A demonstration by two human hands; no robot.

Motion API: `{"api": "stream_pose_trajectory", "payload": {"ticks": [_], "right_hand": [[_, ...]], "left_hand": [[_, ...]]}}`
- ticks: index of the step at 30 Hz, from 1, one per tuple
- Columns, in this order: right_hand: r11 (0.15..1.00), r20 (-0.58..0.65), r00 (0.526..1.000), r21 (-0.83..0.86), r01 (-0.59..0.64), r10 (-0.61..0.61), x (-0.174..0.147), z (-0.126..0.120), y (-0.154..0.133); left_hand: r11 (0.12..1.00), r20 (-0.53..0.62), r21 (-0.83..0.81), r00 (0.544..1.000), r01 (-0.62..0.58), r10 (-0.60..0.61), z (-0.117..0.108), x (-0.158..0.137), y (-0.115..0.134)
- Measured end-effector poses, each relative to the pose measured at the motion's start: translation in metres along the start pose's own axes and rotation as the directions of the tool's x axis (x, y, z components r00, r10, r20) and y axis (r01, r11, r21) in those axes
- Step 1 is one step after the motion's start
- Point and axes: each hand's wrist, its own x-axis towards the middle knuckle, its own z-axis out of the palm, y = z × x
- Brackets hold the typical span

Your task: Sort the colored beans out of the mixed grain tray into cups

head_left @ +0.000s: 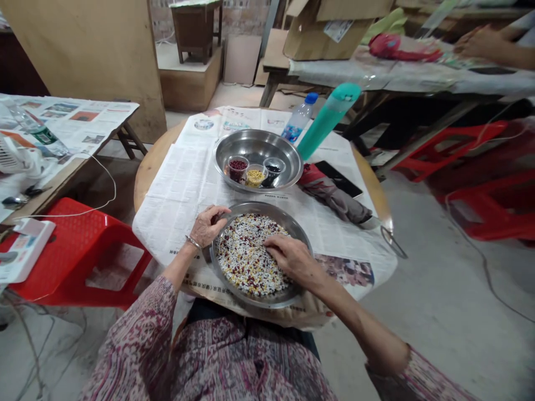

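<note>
Right hand (288, 257): fingers bent, tips down in the bean-and-grain mix (246, 253); cannot tell if anything is pinched.
Left hand (208, 227): at the near pan's left edge, thumb and forefinger apart; cannot tell whether it grips the metal.
Handling, my judgement: light fingertips, one small patch at a time; spread thin so nothing hides underneath; steady the rim against sliding on paper.
Mix: inside the near pan; matte white grains, dark red and yellow pieces, small and hard-looking.
Near pan (261, 207): round, shallow, brushed-looking metal.
Far basin (259, 143): just beyond, shinier, sloping wall.
Cups: clear, inside the basin; red beans (238, 165), yellow beans (254, 177), black beans (273, 168).
Newspaper (179, 178): creased, thin, over a round wooden table (144, 167).
Far right: blue-capped bottle (297, 121), smooth green cylinder (328, 122).
</note>
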Motion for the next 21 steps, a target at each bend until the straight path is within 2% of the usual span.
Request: {"api": "stream_pose_trajectory", "payload": {"ticks": [2,5,7,10,12,17,21], "right_hand": [[0.999,-0.072,0.997,-0.041,-0.026,0.023,0.013,0.0,0.008],[0.993,-0.098,0.995,-0.109,-0.043,0.032,0.025,-0.005,0.011],[0.993,-0.109,0.994,-0.117,-0.008,-0.005,0.027,-0.008,0.005],[0.987,-0.064,0.994,-0.145,0.076,-0.086,0.023,-0.011,-0.008],[0.978,-0.027,0.995,-0.188,0.089,-0.096,0.022,-0.014,-0.016],[0.953,0.031,0.997,-0.298,-0.055,0.067,0.031,-0.021,-0.034],[0.92,0.121,0.969,-0.358,-0.158,0.214,0.037,-0.025,-0.044]], "left_hand": [[1.0,-0.018,-0.012,1.0,0.012,-0.013,0.0,0.0,-0.002],[0.997,-0.019,-0.033,0.997,0.069,-0.069,0.001,-0.002,-0.003],[0.995,-0.013,-0.034,0.996,0.092,-0.092,0.001,-0.003,-0.003],[0.995,-0.02,-0.029,0.995,0.097,-0.098,-0.001,-0.004,0.0],[0.994,-0.023,-0.031,0.994,0.105,-0.105,-0.002,-0.005,0.002],[0.992,-0.01,-0.027,0.992,0.122,-0.122,-0.004,-0.005,0.004],[0.991,-0.002,-0.028,0.992,0.129,-0.129,-0.004,-0.004,0.004]]}}
